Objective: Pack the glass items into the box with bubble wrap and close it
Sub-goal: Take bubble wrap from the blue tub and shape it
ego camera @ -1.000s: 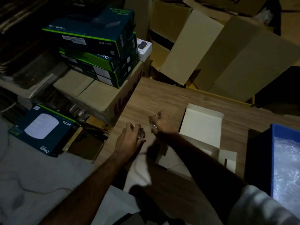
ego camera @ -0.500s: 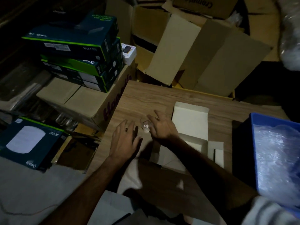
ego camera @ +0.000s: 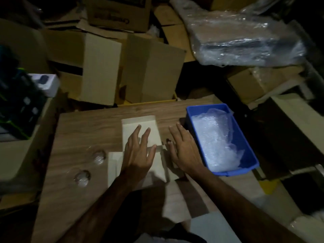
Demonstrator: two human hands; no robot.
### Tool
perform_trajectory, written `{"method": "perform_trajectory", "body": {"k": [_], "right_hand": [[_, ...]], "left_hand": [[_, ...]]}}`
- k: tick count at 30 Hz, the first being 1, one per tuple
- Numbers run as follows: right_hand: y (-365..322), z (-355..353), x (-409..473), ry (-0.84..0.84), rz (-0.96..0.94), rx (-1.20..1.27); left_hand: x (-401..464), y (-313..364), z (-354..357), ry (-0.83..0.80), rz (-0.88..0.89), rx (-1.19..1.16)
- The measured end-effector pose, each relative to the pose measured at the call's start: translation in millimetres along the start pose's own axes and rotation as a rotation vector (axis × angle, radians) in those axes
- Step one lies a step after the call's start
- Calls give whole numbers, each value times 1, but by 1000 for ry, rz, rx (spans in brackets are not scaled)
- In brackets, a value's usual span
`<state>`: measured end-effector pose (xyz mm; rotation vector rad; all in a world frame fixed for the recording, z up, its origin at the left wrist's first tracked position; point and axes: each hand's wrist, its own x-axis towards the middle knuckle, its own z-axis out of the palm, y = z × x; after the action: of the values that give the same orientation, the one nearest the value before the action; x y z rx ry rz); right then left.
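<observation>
Two small clear glass items stand on the wooden table, one (ego camera: 99,156) further back and one (ego camera: 82,177) nearer me, both left of the box. A flat white cardboard box (ego camera: 140,125) lies open in the middle, its lid flap towards the back. My left hand (ego camera: 138,153) hovers over the box with fingers spread and holds nothing. My right hand (ego camera: 184,149) is spread flat just right of the box, beside the blue tray (ego camera: 191,111). Bubble wrap (ego camera: 215,135) fills that tray.
Brown cartons (ego camera: 103,67) stand behind the table's far edge. A plastic-wrapped bundle (ego camera: 245,35) lies at the back right. Dark green product boxes (ego camera: 19,102) are stacked on a carton at the left. More cartons crowd the right side.
Both hands let go of the glass items, which now stand on the table at the left. The hands moved right, over and beside the white box. The view swung right.
</observation>
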<state>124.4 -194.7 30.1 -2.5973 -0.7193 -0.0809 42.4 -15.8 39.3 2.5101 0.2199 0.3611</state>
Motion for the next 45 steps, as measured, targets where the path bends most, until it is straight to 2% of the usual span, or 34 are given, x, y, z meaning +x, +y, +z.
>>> {"method": "perform_trajectory", "body": {"k": [7, 10, 17, 23, 27, 30, 41, 45], "right_hand": [[105, -41, -38, 61, 143, -71], [144, -45, -43, 15, 165, -112], [216, -51, -36, -459, 151, -210], [244, -44, -27, -671, 56, -354], [249, -36, -15, -654, -25, -388], [251, -36, -11, -616, -36, -322], [249, -47, -31, -250, 4, -13], [235, -61, -37, -120, 48, 50]], "left_hand": [[23, 84, 84, -131, 171, 33], [34, 109, 119, -225, 164, 12], [50, 130, 182, -334, 119, 192], [61, 125, 197, -321, 97, 320], [62, 130, 199, -355, 35, 303], [61, 130, 197, -369, 60, 269], [56, 127, 183, -361, 121, 100], [43, 114, 170, -284, 183, -28]]}}
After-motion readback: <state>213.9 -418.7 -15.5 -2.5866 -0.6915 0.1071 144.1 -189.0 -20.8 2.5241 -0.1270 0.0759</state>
